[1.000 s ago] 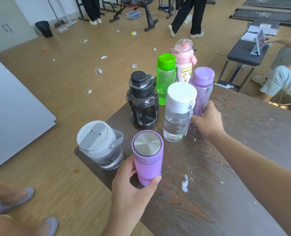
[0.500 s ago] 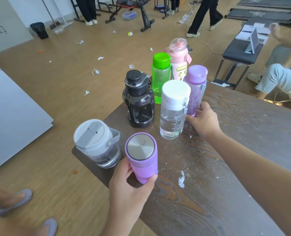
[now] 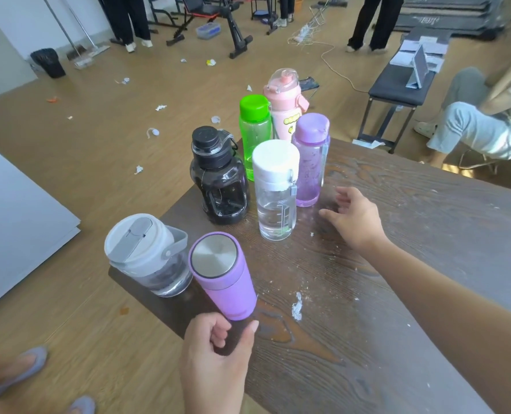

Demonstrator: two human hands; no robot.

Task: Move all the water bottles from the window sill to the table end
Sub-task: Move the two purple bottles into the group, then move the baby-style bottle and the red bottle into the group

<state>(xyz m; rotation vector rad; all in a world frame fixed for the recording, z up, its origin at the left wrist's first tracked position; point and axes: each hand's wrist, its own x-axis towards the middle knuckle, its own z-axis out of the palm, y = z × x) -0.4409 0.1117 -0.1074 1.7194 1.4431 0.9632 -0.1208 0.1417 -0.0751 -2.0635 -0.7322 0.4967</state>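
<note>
- The surface (image 3: 397,264) is dark wood grain with white flecks; seven bottles stand upright at its end; places below are given from the clear bottle with the white cap (image 3: 276,192).
- Far to its left and nearer the camera, at the surface's corner, stands the wide clear jug with a grey flip lid (image 3: 146,253); just right of that jug, and touching or nearly so, stands the purple flask with a steel top (image 3: 222,274).
- The left hand (image 3: 215,363) is just below the flask's base; its grip is loosely curled, thumb and fingers apart from the flask, holding nothing.
- Directly left of the clear bottle stands the black jug (image 3: 220,177); behind it the green bottle (image 3: 255,132); behind and to the right the pink bottle (image 3: 285,106); just beside its right shoulder the translucent purple bottle (image 3: 310,159).
- To its right, the right hand (image 3: 352,218) hovers over the surface, fingers spread, grip open, clear of every bottle.
</note>
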